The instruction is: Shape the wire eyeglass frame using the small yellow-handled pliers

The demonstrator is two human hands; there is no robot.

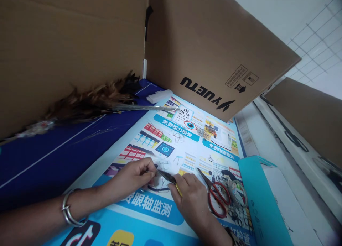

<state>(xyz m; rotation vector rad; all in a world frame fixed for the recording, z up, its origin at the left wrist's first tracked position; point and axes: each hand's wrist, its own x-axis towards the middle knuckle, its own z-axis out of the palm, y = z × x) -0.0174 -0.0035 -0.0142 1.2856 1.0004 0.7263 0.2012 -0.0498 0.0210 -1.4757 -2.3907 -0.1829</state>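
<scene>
My right hand (pixel 191 194) is wrapped round a pair of pliers (pixel 167 176) with yellow handles, its dark narrow jaws aimed left. At the tip of those jaws, my left hand (pixel 140 173) has thumb and fingers pinched together. Whatever sits between them is too small and dark to name. Close by on the right lie scissors (pixel 217 196) with red handles, blades angled up and left. Beyond them is a tangle of rings and wire pieces (pixel 237 199). Thin bent wires (pixel 177 134) are scattered on the printed sheet (pixel 171 155).
Cardboard panels (pixel 187 43) stand along the back and left. Brown and black feathers (pixel 91 100) lie at the left panel's foot, beside a bundle of straight metal wires (pixel 144 108). A white case (pixel 159 96) is near the corner. At right stands an open teal box (pixel 264 203).
</scene>
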